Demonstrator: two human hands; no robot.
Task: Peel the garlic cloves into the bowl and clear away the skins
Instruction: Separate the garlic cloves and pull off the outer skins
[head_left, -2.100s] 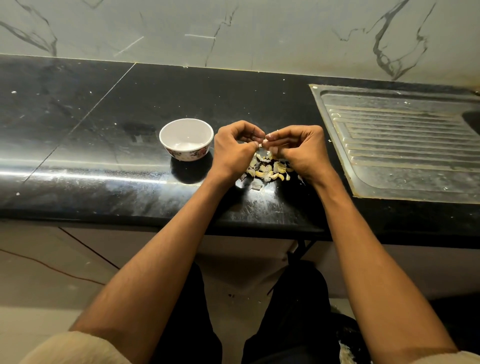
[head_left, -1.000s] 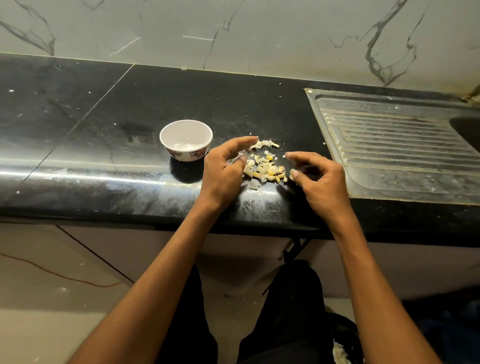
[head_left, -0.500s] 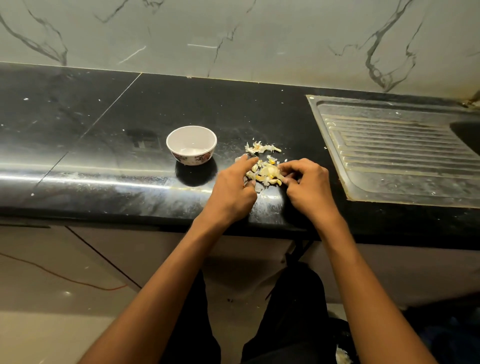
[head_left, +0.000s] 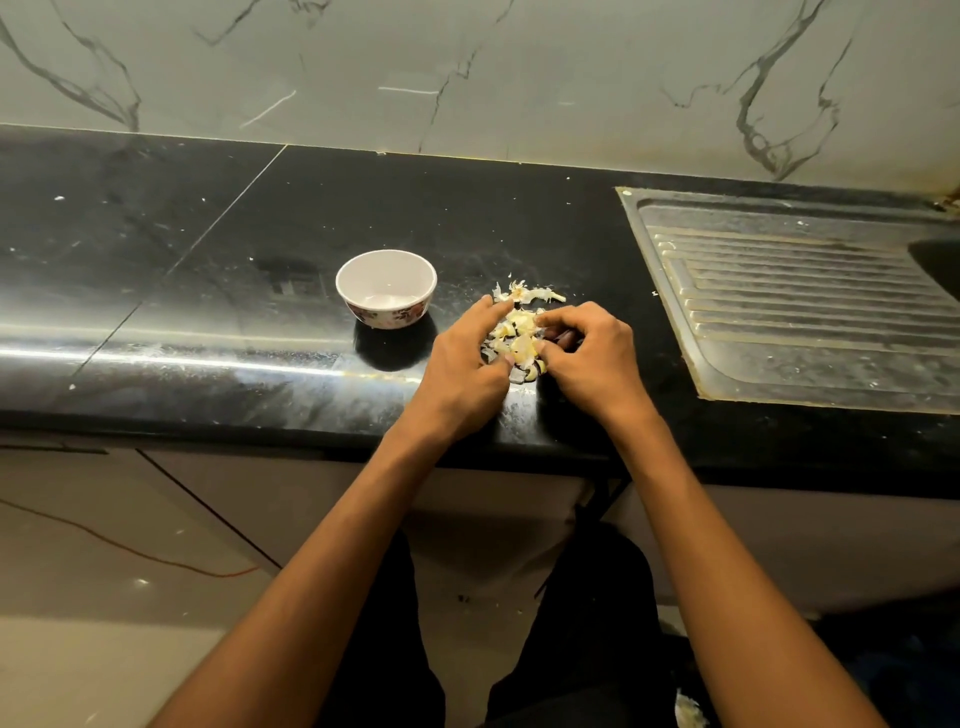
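My left hand (head_left: 467, 364) and right hand (head_left: 592, 358) close in from either side on the pile of skins (head_left: 517, 338), fingers curled around it and touching the scraps; whether either grip has truly pinched anything I cannot tell. I judge this the clearing step: gathering the skins together. A looser tuft (head_left: 527, 295) lies just beyond my fingertips and needs sweeping in next. The bowl (head_left: 386, 288) stands near my left hand on the table (head_left: 208, 291), apart from the pile.
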